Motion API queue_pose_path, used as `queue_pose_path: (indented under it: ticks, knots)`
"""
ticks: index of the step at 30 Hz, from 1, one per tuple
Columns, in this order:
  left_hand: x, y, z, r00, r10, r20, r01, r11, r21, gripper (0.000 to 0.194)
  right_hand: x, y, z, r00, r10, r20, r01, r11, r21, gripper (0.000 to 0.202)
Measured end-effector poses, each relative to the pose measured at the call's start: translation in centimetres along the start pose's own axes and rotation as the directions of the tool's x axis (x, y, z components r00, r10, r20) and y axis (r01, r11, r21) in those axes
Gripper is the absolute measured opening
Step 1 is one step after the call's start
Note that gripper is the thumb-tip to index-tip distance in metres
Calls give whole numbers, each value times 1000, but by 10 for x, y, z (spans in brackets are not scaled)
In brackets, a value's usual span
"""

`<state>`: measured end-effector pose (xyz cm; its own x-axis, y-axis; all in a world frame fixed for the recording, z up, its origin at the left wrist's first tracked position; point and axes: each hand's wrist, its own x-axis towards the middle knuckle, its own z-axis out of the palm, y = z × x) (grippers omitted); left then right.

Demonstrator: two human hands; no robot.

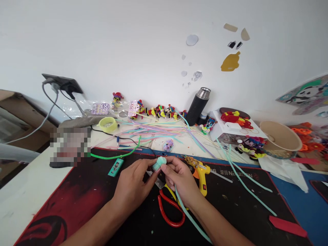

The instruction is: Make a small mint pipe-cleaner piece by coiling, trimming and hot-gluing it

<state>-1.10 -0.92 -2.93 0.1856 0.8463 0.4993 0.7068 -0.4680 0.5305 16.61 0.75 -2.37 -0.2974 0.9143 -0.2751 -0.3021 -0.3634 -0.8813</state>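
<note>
Near the middle of the view, a small mint-green coil of fuzzy stem (160, 163) is pinched between both hands. My left hand (135, 182) has thumb and fingers closed on its left side. On its right side, my right hand (179, 177) grips it with thumb and bent fingers. A mint-green stem (191, 218) runs from under my right hand down to the bottom edge. Beneath the hands lie red-handled scissors (172, 223), partly covered. A yellow glue gun (203, 177) rests just right of my right hand.
A teal lighter (116, 167) and a green stem (115, 157) lie to the left. Behind are pastel stems (153, 130), a yellow tape roll (107, 124), a black flask (197, 107) and small dolls. Mint stems (243, 181) and a red strip (287, 226) lie right.
</note>
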Motion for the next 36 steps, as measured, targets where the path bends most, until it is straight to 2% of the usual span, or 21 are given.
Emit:
queue_pose_path:
  ticks: [3, 7, 10, 18, 23, 36]
  knots:
    - [1, 1, 0, 999, -47, 0, 47, 998, -32, 17, 0, 0, 1, 1000, -1, 1, 1, 1000, -11, 47]
    - [3, 6, -2, 978, -203, 41, 206, 970, -126, 14, 0, 1, 3, 1000, -8, 9, 8, 1000, -13, 46]
    - [5, 9, -4, 959, -273, 70, 281, 945, -165, 15, 0, 3, 4, 1000, -7, 18, 7, 1000, -9, 48]
    - [9, 9, -8, 921, -383, 77, 390, 894, -221, 22, -3, 3, 3, 998, 28, 52, -26, 999, -46, 50]
    - [12, 9, -8, 885, -451, 115, 463, 832, -306, 22, -4, 3, 5, 998, 14, 58, -10, 998, -65, 50]
    - [14, 12, -7, 816, -540, 206, 557, 640, -529, 27, -4, 5, 9, 997, 14, 75, -12, 1000, -23, 50]
